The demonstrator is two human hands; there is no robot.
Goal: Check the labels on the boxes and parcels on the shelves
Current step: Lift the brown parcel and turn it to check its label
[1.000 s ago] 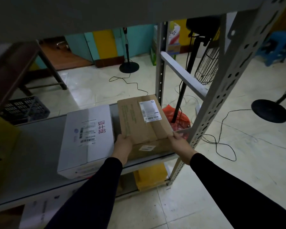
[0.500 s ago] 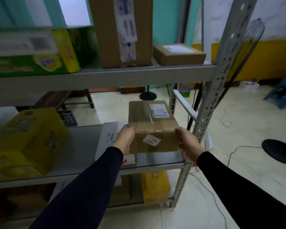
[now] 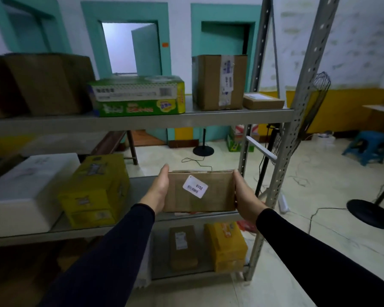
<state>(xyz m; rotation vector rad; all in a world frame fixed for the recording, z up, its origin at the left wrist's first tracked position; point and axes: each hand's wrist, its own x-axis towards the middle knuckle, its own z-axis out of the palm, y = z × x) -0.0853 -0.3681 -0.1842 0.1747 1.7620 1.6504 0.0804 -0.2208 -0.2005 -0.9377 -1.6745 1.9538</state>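
In the head view, a brown cardboard box (image 3: 200,191) is being held between the left hand (image 3: 159,191) and the right hand (image 3: 245,196), each palm being pressed flat against one end of the box, in front of the middle shelf (image 3: 140,185) of the metal rack. A white barcode label (image 3: 195,186) reading 0152 is being presented on the box face turned toward the camera. A yellow box (image 3: 95,191) is being kept left of the left hand, and a taller brown parcel (image 3: 217,82) is being stored above the hands.

storeroom | metal shelving (image 3: 231,117) | labelled cartons (image 3: 218,82) | tiled floor (image 3: 319,196)
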